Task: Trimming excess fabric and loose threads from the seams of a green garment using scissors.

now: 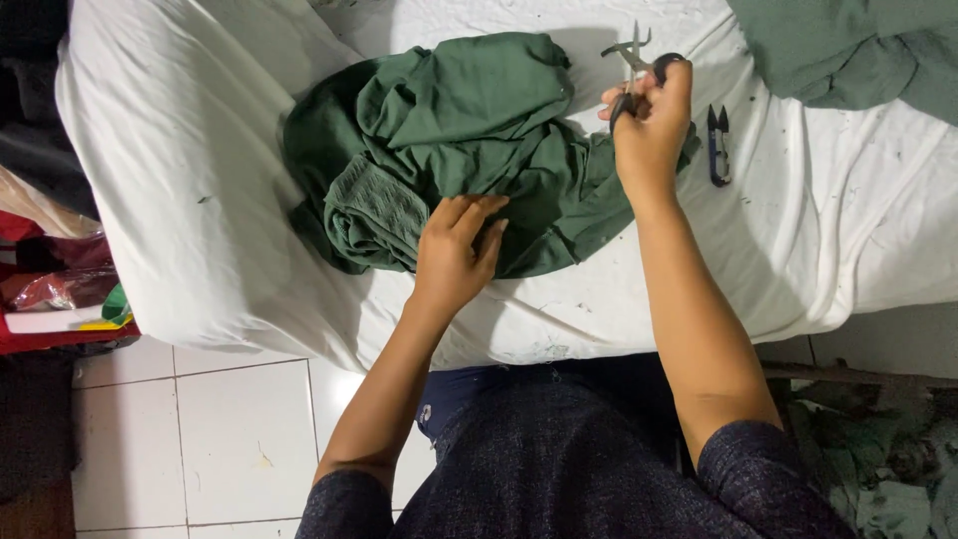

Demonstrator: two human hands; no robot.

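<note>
A crumpled dark green garment (469,140) lies on a table covered with a white sheet (200,150). My left hand (454,250) rests flat on the garment's near edge, fingers spread and pressing the cloth. My right hand (651,125) is raised above the garment's right side, closed around the black handles of a pair of scissors (634,60) whose metal blades point away from me and stand slightly apart.
A small black thread snipper (718,148) lies on the sheet right of my right hand. More green fabric (858,50) is piled at the far right corner. Bags and red items (55,289) sit at the left; green scraps (878,469) lie on the floor at the right.
</note>
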